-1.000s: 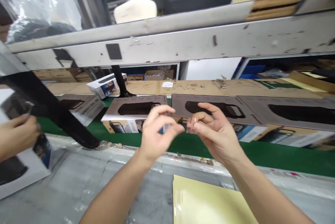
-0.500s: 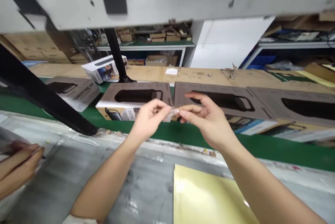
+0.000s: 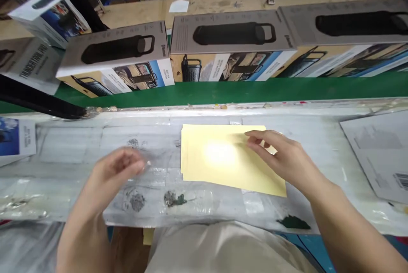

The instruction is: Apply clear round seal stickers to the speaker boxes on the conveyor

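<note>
My right hand (image 3: 283,156) rests on the right part of a glossy yellow sheet (image 3: 219,158) that lies flat on the plastic-covered workbench (image 3: 79,145); its fingers are loosely curled with the fingertips on the sheet. My left hand (image 3: 114,171) hovers over the bench to the left of the sheet, blurred by motion, with fingertips pinched together on something small and pale that I cannot make out.
Several grey-topped product boxes (image 3: 229,45) lie in a row on the green conveyor belt (image 3: 255,90) beyond the bench. A black post (image 3: 38,100) slants in at the left. A white printed sheet (image 3: 379,154) lies at the right, a blue-and-white leaflet (image 3: 15,139) at the left.
The view has tipped down from the conveyor to the bench. My hands have parted and dropped: the right onto the yellow sheet, the left out to the left. The other person's hand has left view.
</note>
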Motion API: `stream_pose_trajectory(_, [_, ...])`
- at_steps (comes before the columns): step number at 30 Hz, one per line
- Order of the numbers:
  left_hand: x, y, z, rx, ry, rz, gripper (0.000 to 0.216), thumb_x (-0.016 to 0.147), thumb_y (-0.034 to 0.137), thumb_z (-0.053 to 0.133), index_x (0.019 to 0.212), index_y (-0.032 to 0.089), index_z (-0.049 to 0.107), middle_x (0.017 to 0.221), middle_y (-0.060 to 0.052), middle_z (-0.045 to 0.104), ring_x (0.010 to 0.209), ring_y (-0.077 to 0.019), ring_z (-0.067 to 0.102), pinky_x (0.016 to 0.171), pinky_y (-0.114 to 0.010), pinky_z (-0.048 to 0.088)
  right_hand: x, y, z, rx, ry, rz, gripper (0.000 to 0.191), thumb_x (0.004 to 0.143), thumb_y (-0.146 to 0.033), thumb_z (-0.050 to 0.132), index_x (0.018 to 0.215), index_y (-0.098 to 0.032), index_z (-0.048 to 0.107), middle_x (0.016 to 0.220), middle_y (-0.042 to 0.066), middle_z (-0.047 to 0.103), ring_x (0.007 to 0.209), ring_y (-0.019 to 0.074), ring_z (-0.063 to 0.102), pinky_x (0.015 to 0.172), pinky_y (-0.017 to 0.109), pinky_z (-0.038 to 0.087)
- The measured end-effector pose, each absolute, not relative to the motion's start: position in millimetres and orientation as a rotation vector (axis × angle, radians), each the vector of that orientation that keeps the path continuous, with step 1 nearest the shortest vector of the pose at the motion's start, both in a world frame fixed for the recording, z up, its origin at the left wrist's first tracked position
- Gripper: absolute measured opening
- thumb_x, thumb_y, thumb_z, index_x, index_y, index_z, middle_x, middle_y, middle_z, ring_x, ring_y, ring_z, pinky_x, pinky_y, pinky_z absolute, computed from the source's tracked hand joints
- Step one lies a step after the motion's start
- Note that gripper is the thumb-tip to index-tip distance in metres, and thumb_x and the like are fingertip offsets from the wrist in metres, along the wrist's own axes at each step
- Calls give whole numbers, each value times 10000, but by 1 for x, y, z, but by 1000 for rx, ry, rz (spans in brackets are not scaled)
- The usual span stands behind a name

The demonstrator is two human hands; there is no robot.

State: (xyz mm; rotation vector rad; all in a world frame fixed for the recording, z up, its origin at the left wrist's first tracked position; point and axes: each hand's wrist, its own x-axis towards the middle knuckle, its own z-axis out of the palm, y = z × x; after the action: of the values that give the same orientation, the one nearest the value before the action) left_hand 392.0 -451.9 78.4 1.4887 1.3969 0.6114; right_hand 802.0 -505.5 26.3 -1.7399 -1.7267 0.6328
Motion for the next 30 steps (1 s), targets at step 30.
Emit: stream_pose_trajectory(30, [358,-670,-169,-62,1498,1322,475,532,242,1027,740,152,609,675,18,637,648,-109,587,666,-240,505,828,-568,1,-1781,-1797,140,155,919,-360,666,1010,-270,753,978,100,790,861,324,757,685,420,575])
